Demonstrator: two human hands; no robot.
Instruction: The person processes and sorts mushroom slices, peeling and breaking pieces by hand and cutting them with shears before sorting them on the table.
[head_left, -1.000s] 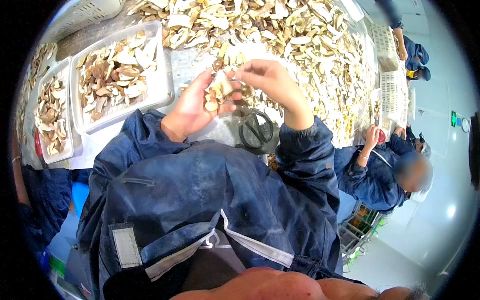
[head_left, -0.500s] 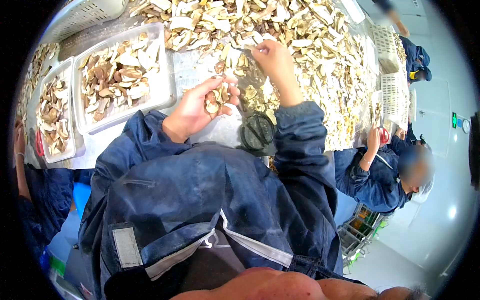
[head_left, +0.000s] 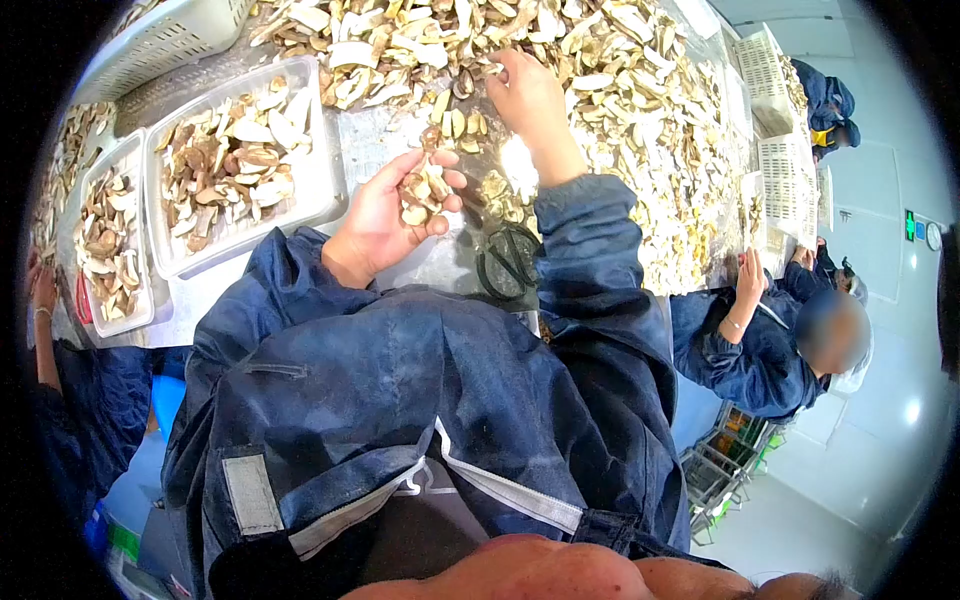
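In the head view, my left hand (head_left: pixel 385 215) is palm up with its fingers curled around several dried mushroom slices (head_left: pixel 422 192). My right hand (head_left: pixel 530 95) is farther out, over the near edge of a large heap of sliced mushrooms (head_left: pixel 620 110). Its thumb and forefinger are bent together at a mushroom slice, partly hidden by the fingers. Between the hands lie a few pale slices (head_left: pixel 460 124) and a small cluster of yellowish pieces (head_left: pixel 500 197). Black-handled scissors (head_left: pixel 507 262) rest near my right sleeve.
On the left stand a clear tray of slices (head_left: pixel 330 180) and a narrower tray (head_left: pixel 148 290). A white perforated basket (head_left: pixel 170 45) sits at the upper left. More baskets (head_left: pixel 788 185) stand at right, where a co-worker (head_left: pixel 760 350) sits. Another person's hand (head_left: pixel 42 285) shows at the left edge.
My right hand has moved forward and slightly left, deeper toward the heap. My left hand stays nearly in place with the slices. The co-worker's raised hand at right no longer shows the red-handled object.
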